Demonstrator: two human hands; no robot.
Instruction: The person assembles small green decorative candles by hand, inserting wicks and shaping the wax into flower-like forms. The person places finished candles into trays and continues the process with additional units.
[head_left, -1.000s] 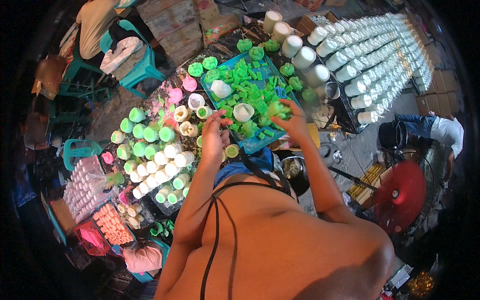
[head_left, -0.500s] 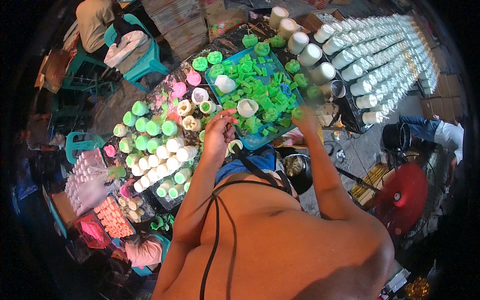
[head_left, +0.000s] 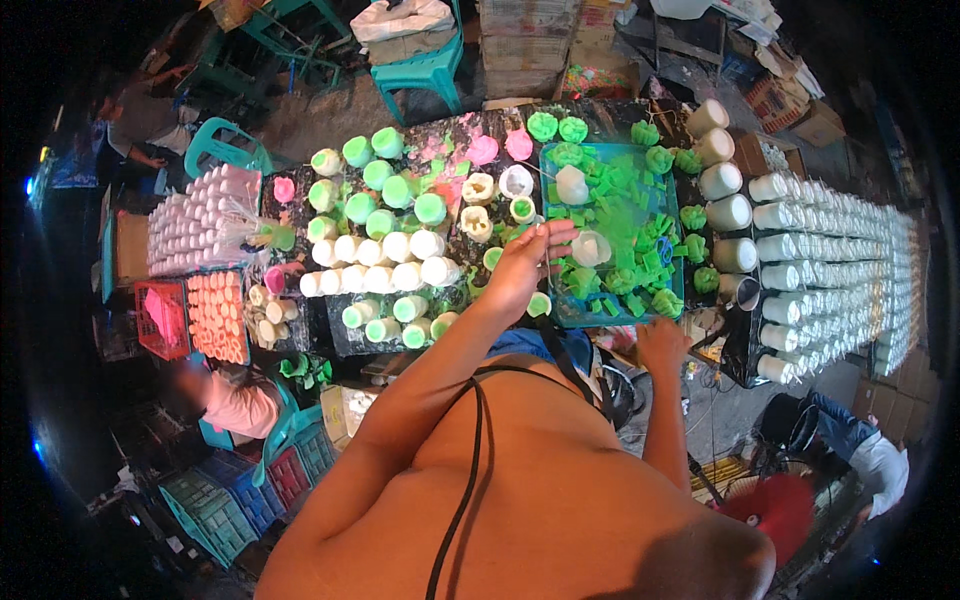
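Blue tray [head_left: 556, 312] w/ green pieces [head_left: 628, 215]

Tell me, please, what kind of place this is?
Probably a small open-air workshop for casting or painting little moulded figures. A paint-stained table holds rows of white and green moulds, a blue tray holds green pieces, and many white moulds stand in long rows at the right.
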